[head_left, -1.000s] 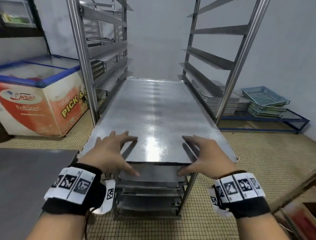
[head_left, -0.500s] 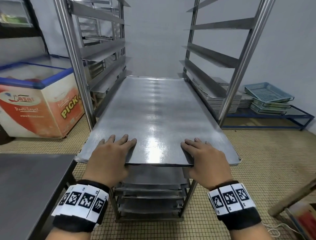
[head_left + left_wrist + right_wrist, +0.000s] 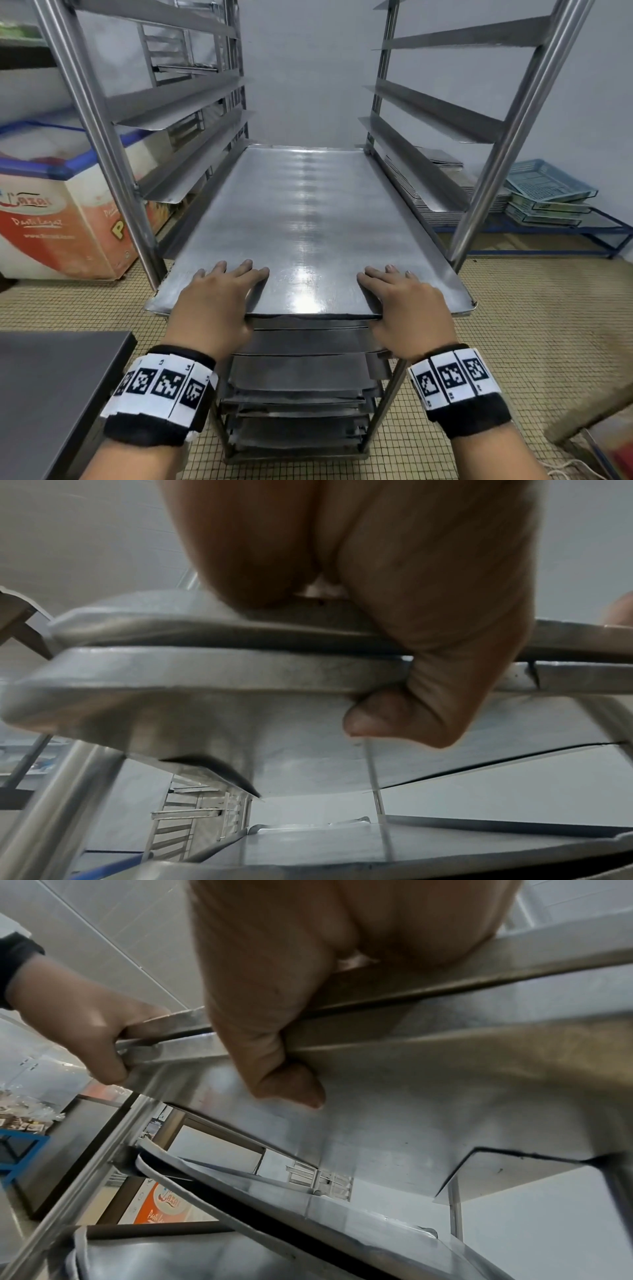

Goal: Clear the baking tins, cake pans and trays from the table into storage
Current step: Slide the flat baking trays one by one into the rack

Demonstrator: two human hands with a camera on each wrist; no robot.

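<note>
A large flat steel baking tray (image 3: pixel 308 219) lies on the runners of a steel tray rack (image 3: pixel 102 137), its near end sticking out past the front posts. My left hand (image 3: pixel 219 294) and right hand (image 3: pixel 400 298) grip that near edge, fingers flat on top. In the left wrist view my left hand (image 3: pixel 428 615) has its thumb tucked under the tray edge (image 3: pixel 205 669), which looks like two stacked rims. The right wrist view shows my right hand (image 3: pixel 267 988) pinching the tray (image 3: pixel 445 1096) the same way, with the left hand (image 3: pixel 78 1031) further along.
More trays (image 3: pixel 301 377) fill the lower runners. A chest freezer (image 3: pixel 51 212) stands left of the rack and a dark table (image 3: pixel 51 394) is at my near left. Stacked trays (image 3: pixel 479 202) and blue crates (image 3: pixel 548 192) sit on a low shelf at right.
The tray has slid deeper into the rack with both hands on its near edge. My spread fingers have drawn together on top of it.
</note>
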